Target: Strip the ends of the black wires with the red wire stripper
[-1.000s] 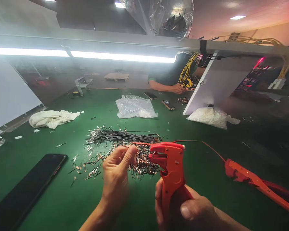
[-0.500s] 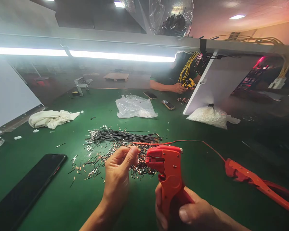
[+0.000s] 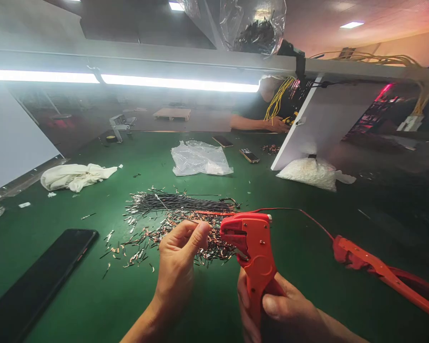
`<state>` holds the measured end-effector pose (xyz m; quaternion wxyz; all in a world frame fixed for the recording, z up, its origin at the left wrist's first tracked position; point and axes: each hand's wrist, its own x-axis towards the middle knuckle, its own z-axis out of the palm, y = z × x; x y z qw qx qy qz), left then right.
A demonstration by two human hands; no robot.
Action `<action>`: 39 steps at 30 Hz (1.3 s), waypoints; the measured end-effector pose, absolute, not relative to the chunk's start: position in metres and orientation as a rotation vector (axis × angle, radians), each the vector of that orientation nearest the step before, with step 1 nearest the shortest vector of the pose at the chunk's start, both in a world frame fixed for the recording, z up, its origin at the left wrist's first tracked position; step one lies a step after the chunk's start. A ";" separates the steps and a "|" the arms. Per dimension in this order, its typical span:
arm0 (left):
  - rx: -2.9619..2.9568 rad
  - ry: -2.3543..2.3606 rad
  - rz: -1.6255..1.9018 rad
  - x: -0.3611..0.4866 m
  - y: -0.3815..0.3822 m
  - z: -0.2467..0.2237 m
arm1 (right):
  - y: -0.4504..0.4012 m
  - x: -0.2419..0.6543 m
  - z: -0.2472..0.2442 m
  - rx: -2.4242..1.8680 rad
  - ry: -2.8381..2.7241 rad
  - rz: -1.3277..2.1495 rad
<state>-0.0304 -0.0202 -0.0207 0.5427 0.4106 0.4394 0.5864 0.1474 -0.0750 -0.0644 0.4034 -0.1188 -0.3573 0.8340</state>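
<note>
Between thumb and forefinger, my left hand (image 3: 180,255) pinches a thin black wire (image 3: 166,207), whose far end with a shiny terminal sticks up to the left. The wire's near end points at the jaws of a red wire stripper (image 3: 255,255). My right hand (image 3: 286,309) is wrapped round the stripper's handles and holds it upright. Whether the wire tip is inside the jaws I cannot tell. Behind my hands lies a bundle of black wires (image 3: 178,202) with metal ends. A heap of cut wire scraps (image 3: 214,250), black and copper-coloured, spreads in front of the bundle.
A large black phone (image 3: 43,281) lies at the left front. At right rests another red-handled tool (image 3: 379,269) with a red strip. A plastic bag (image 3: 202,159), white cloth (image 3: 78,177) and bag of white pieces (image 3: 309,174) lie farther back. A co-worker's arm (image 3: 250,124) is across the table.
The stripper in my right hand has shifted slightly right and tilted a little. My left hand, with the wire, has moved slightly right. The co-worker's hands have moved right.
</note>
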 end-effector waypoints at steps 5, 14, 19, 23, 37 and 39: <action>0.977 1.055 1.392 -0.030 -0.019 -0.019 | -0.077 0.151 -0.065 -0.422 -0.909 2.097; 1.058 1.098 1.364 -0.029 -0.018 -0.021 | -0.079 0.150 -0.058 -0.378 -0.954 2.047; 1.377 1.518 1.573 -0.038 -0.016 -0.017 | -0.082 0.153 -0.061 -0.419 -0.821 2.111; 2.018 1.488 1.552 -0.046 -0.008 -0.015 | -0.084 0.157 -0.063 -0.452 -0.811 2.136; 1.833 1.055 1.197 -0.053 0.003 -0.015 | -0.079 0.160 -0.063 -0.388 -0.743 2.157; 1.922 1.050 1.281 -0.053 0.002 -0.012 | -0.078 0.159 -0.063 -0.377 -0.738 2.169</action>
